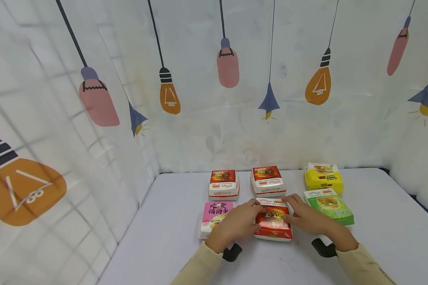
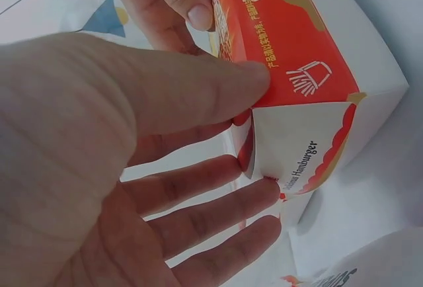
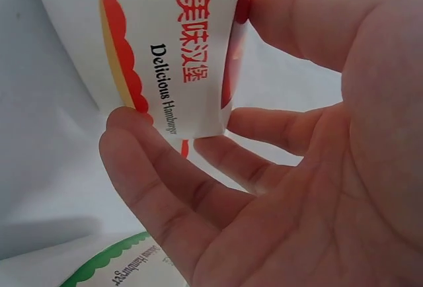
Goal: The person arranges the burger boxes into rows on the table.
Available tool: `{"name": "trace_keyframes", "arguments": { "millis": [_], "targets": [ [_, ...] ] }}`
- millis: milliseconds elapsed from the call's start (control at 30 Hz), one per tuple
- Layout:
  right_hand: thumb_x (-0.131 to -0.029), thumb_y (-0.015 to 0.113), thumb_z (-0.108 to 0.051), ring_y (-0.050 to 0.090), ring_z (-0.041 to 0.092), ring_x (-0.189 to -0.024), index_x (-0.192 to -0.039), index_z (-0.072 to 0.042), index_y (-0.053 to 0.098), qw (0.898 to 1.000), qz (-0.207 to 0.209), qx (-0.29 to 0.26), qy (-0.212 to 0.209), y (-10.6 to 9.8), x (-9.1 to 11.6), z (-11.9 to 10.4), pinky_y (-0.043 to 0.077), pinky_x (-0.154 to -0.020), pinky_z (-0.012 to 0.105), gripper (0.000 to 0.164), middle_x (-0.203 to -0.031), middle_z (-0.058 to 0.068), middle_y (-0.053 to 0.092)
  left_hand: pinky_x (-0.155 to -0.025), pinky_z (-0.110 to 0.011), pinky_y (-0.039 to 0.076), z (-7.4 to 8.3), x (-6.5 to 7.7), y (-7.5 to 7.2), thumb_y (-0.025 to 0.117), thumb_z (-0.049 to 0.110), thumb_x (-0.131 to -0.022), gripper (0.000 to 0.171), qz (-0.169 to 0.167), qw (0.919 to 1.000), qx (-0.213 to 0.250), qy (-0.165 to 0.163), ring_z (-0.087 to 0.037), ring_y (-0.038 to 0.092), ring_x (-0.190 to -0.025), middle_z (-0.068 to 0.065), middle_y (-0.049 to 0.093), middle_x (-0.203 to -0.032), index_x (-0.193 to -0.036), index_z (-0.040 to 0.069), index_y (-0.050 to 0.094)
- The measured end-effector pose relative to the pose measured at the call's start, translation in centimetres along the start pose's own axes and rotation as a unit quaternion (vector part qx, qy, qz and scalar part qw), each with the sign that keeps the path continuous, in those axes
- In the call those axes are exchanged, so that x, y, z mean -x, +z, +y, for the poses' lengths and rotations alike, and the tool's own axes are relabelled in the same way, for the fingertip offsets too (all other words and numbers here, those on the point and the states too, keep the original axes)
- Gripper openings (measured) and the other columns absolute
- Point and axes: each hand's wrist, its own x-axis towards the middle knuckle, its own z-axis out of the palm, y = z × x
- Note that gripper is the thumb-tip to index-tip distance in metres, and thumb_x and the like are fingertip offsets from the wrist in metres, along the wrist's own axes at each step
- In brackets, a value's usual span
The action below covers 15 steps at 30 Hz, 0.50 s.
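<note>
A red and white hamburger box (image 1: 275, 228) lies on the table in front of me, a burger printed on its lid. My left hand (image 1: 238, 222) grips its left side, thumb (image 2: 248, 87) on the red top and the fingers spread along the side. From the right, my right hand (image 1: 308, 217) holds the same box, its thumb near the top edge and fingertips (image 3: 125, 120) against the white side marked "Delicious Hamburger". Just left of it, partly covered by my left hand, is a pink and white box (image 1: 216, 211). A green and white box (image 1: 331, 206) lies beside my right hand.
Behind stand two red and white hamburger boxes (image 1: 224, 186) (image 1: 269, 183) and a yellow box (image 1: 323, 178). The white table (image 1: 157, 237) meets a pale cloth backdrop (image 1: 199, 130) printed with hanging lamps, at the back and left.
</note>
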Motion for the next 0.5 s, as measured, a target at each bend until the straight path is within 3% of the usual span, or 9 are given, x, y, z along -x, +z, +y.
{"name": "trace_keyframes", "arguments": {
  "millis": [267,500],
  "targets": [
    [-0.095,0.071,-0.039,0.055,0.023,-0.103,-0.151,-0.006,0.039,0.999,-0.021,-0.016,0.024,-0.47,-0.60,0.03,0.055,-0.090,0.046,0.072,-0.141,0.017,0.046,-0.091,-0.027,0.054,-0.26,-0.18,-0.08,0.078,0.029,-0.091,0.042,-0.003,0.9998,0.017,-0.005,-0.008,0.061,-0.102,0.005,0.060,-0.134,-0.132,0.023,0.068],
    [-0.093,0.073,-0.040,0.057,0.022,-0.102,-0.150,-0.009,0.040,0.998,-0.029,-0.027,0.041,-0.86,-0.84,0.14,0.057,-0.090,0.046,0.072,-0.140,0.015,0.046,-0.095,-0.027,0.054,-0.52,-0.37,0.08,0.077,0.028,-0.092,0.040,0.006,0.9998,0.015,0.009,-0.010,0.063,-0.108,0.003,0.060,-0.135,-0.130,0.020,0.069]
  ]
}}
